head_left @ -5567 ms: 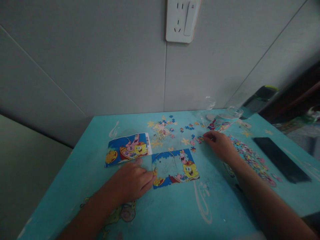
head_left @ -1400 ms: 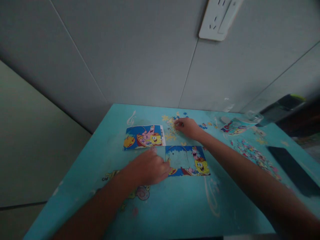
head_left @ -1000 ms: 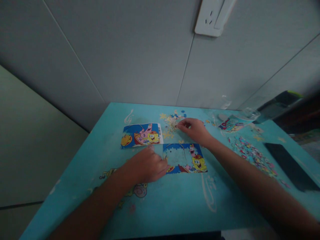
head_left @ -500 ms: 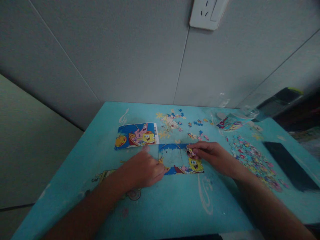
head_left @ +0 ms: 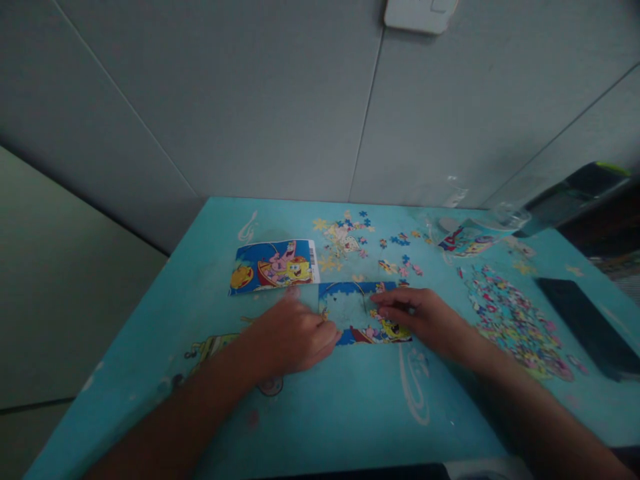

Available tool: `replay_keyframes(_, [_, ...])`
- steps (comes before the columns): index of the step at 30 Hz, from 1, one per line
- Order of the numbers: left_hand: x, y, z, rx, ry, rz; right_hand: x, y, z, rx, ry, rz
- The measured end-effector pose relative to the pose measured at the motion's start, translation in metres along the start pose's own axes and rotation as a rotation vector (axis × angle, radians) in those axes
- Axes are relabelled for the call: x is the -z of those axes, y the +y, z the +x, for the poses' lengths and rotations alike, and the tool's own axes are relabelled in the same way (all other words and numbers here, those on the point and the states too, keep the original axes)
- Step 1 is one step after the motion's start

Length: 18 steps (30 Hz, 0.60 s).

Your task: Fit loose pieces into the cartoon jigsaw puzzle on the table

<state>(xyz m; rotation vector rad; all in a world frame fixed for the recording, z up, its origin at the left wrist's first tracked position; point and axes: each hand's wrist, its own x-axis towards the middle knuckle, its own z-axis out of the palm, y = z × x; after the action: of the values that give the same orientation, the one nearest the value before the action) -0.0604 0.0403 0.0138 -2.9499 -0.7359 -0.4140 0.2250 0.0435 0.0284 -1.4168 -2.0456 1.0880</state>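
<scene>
A partly built cartoon jigsaw puzzle point(head_left: 350, 313) lies on the turquoise table point(head_left: 320, 407). My left hand point(head_left: 295, 337) rests with curled fingers on the table, its fingertips against the puzzle's left edge. My right hand point(head_left: 425, 319) lies over the puzzle's right part, fingers held together and pressed down on it; whether a piece is under them is hidden. A printed reference picture point(head_left: 274, 265) with the same cartoon lies flat just behind my left hand.
Loose puzzle pieces point(head_left: 350, 237) are scattered behind the puzzle, and a bigger heap point(head_left: 510, 317) lies at the right. A clear plastic bag with a printed card point(head_left: 467, 240) sits at the back right. A dark phone point(head_left: 590, 327) lies at the far right. A grey wall stands behind.
My right hand came back from the scattered pieces at the rear to the puzzle's right part and now presses there. My left hand stayed at the puzzle's left edge.
</scene>
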Motion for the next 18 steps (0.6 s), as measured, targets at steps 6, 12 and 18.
replay_keyframes(6, [0.0009,0.0023,0.0010,0.000,0.020,0.003,-0.0028,0.0001,-0.0017,0.060,0.009,0.061])
replay_keyframes(12, [0.0011,0.0022,0.0003,0.004,-0.006,-0.001,-0.0033,-0.0024,0.0001,-0.126,0.001,0.383])
replay_keyframes(18, [-0.0001,0.0023,-0.0003,0.005,-0.018,-0.008,-0.0027,-0.0018,0.0026,-0.200,-0.025,0.493])
